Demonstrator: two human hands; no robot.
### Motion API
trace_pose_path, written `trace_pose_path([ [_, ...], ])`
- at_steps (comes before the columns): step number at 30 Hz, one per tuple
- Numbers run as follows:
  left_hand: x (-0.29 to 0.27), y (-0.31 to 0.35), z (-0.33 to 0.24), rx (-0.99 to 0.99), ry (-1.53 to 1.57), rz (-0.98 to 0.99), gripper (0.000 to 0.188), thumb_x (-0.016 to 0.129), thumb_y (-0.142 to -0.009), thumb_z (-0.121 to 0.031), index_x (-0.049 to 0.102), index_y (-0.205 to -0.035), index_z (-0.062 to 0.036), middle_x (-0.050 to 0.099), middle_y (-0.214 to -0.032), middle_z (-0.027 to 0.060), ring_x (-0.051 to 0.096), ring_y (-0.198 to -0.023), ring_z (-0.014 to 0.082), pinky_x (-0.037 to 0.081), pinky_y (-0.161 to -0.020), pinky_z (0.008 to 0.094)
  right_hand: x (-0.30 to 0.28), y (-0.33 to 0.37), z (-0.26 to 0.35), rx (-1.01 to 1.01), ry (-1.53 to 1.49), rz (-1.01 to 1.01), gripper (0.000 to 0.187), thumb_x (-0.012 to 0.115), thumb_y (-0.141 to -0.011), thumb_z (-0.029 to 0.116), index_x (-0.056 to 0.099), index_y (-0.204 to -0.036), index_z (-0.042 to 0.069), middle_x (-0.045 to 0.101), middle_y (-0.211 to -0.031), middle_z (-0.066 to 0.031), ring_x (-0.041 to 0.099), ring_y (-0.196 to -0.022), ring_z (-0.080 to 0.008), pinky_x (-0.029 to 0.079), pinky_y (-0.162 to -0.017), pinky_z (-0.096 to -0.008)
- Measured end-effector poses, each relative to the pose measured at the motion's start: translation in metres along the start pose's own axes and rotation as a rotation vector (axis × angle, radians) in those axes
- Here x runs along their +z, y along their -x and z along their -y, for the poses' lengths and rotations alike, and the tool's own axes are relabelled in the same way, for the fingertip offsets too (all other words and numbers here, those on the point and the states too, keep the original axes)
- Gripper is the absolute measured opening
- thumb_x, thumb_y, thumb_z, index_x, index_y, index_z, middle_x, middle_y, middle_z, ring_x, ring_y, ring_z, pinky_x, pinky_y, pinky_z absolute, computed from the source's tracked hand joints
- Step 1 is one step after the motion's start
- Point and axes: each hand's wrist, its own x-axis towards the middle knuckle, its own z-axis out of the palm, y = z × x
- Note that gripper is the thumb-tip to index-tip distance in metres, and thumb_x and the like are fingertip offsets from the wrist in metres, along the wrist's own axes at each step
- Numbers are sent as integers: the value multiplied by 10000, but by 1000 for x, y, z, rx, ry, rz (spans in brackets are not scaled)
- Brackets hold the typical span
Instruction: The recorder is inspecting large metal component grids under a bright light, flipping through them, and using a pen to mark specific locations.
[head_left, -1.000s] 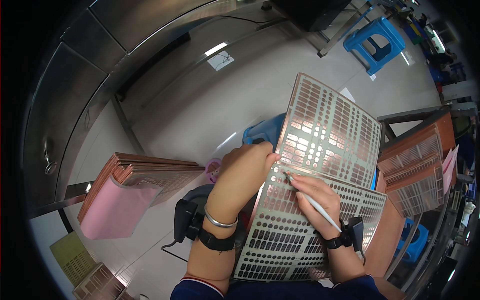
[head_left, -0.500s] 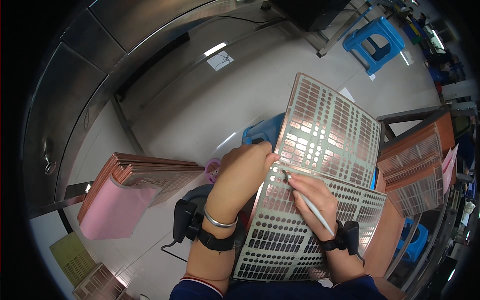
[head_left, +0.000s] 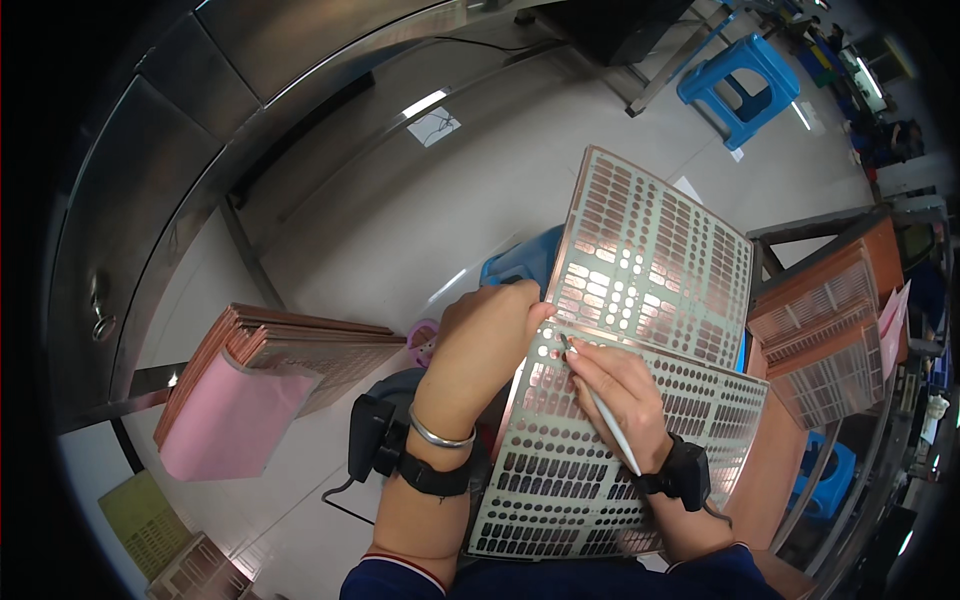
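Two joined copper-and-green circuit board panels, patterned with rows of ovals and bars, lie slanted before me: an upper panel (head_left: 690,262) and a lower panel (head_left: 548,432). My left hand (head_left: 497,315) is closed on the left edge near the seam between them, thumb on the face; its other fingers are mostly hidden. Pinched in my right hand (head_left: 632,398) is a slim white pen-shaped tool (head_left: 614,432). Its dark tip is at the top left of the lower panel, near the seam. I cannot tell whether that tip touches the surface.
A stack of copper-edged panels (head_left: 330,345) with a pink sheet (head_left: 235,422) stands at left. More patterned panels (head_left: 820,300) lean on a brown board at right. A blue stool (head_left: 740,90) is at far right, metal drawers (head_left: 130,190) at left. Part of something blue (head_left: 528,258) shows behind the panels.
My right hand has shifted slightly left and up, and the tool's rear end has swung left. My left hand keeps its grip on the edge. The whole view has shifted a little.
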Motion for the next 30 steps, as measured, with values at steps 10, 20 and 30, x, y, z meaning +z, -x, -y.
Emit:
trace_pose_path([
  [10,1,0,-1,20,-23,-20,299,590,-869,-259,581,-733,6,581,-709,203,569,-642,375,438,-582,401,1,-1,2,-11,36,-17,377,710,-706,-40,649,-1073,21,637,-1067,-121,623,-931,-252,512,-780,-336],
  [20,1,-1,-1,4,-8,-11,287,596,-867,-253,590,-739,4,589,-704,195,563,-625,367,438,-577,391,-1,-3,2,-10,37,-21,367,709,-703,-43,652,-1063,7,638,-1068,-128,629,-921,-258,524,-777,-337],
  [30,0,-2,-2,-3,-13,-2,280,595,-869,-248,596,-747,4,595,-709,193,575,-630,360,442,-582,387,-2,-4,1,-11,-22,-38,367,709,-691,-75,655,-1046,0,643,-1054,-133,635,-901,-259,525,-772,-329],
])
